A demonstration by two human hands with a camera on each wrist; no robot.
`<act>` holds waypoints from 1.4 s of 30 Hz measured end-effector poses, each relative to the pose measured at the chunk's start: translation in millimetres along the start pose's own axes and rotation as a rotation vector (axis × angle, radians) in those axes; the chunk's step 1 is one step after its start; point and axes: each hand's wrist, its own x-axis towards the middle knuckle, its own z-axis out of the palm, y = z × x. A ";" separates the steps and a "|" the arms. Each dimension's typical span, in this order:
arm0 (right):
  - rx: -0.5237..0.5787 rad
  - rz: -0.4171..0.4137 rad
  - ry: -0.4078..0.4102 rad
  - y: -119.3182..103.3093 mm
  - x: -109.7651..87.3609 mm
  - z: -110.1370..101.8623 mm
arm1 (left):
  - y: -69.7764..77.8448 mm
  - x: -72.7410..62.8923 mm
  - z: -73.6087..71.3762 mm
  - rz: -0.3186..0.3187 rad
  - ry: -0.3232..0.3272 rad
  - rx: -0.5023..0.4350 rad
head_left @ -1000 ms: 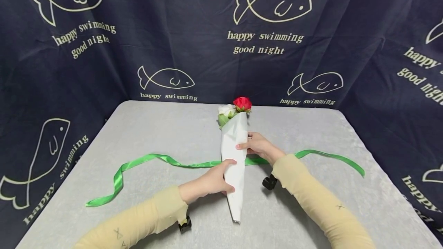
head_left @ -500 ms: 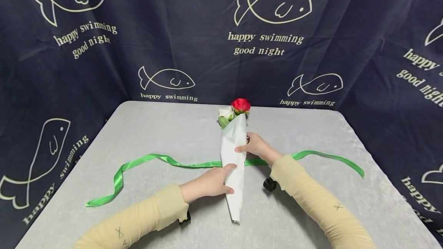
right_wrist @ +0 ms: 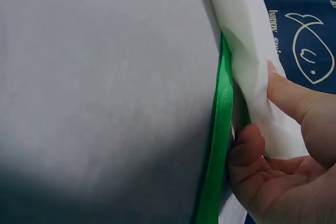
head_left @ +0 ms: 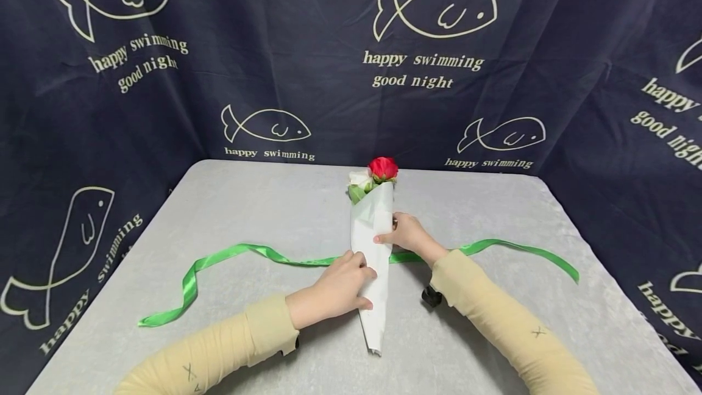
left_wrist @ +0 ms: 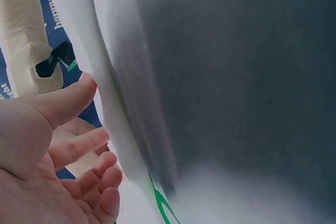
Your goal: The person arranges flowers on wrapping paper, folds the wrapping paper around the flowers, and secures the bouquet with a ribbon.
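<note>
A bouquet wrapped in white paper (head_left: 372, 249) lies lengthwise on the table, its narrow end toward me. A red flower (head_left: 383, 168) and a white flower (head_left: 359, 178) with green leaves show at its far, wide end. My left hand (head_left: 336, 285) holds the lower left side of the wrap, thumb and fingertips on the paper. Higher up, my right hand (head_left: 411, 236) grips the right edge, thumb (right_wrist: 289, 93) on top and fingers curled in below. Beneath the bouquet a green ribbon (head_left: 219, 255) runs crosswise, its middle hidden by the paper.
The ribbon's right end (head_left: 543, 252) curves toward the table's right side. A pale grey cloth (head_left: 263, 212) covers the table. Dark blue curtains (head_left: 340, 35) printed with fish stand behind and at both sides.
My left hand's fingers have lifted and bent, showing above the wrap's left side, while the thumb stays put. The bouquet shifted slightly toward me. My right hand keeps its grip.
</note>
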 end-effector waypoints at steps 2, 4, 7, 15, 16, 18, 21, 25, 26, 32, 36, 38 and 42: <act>0.001 -0.005 0.003 0.2 -1.5 -1.6 | 0.8 0.3 -0.5 0.035 0.010 0.023; 0.023 -0.006 -0.005 1.1 -2.8 -3.1 | 1.6 0.5 -0.8 0.056 0.004 0.026; 0.069 0.005 -0.029 3.3 -4.9 -5.8 | 2.5 0.5 -0.3 0.071 -0.010 0.025; 0.122 0.013 -0.050 10.8 -15.5 -19.5 | 5.9 0.3 0.1 0.065 -0.042 0.031; 0.132 0.007 -0.047 12.5 -18.4 -22.9 | 6.4 0.3 -0.2 0.065 -0.046 0.034; 0.147 -0.016 -0.041 17.4 -24.4 -29.7 | 7.6 -0.1 -1.7 0.064 -0.052 0.035; 0.112 -0.074 -0.012 27.2 -33.9 -39.6 | 7.9 -0.8 -2.0 0.064 -0.055 0.034; 0.012 -0.168 0.039 41.9 -45.8 -51.8 | 7.5 -1.5 -1.6 0.061 -0.059 0.031; -0.008 -0.189 0.050 45.8 -48.4 -54.6 | 7.3 -1.5 -1.5 0.061 -0.060 0.031; -0.101 -0.290 0.052 70.8 -59.2 -74.5 | 6.6 -1.4 -1.7 0.062 -0.068 0.027; -0.199 -0.362 0.034 87.7 -60.9 -89.8 | 6.4 -0.9 -2.3 0.060 -0.071 0.021; -0.255 -0.394 0.021 95.8 -60.2 -96.5 | 6.2 -0.6 -2.3 0.060 -0.072 0.019; -0.344 -0.434 -0.036 110.1 -58.7 -107.2 | 5.5 -0.2 -1.8 0.058 -0.074 0.017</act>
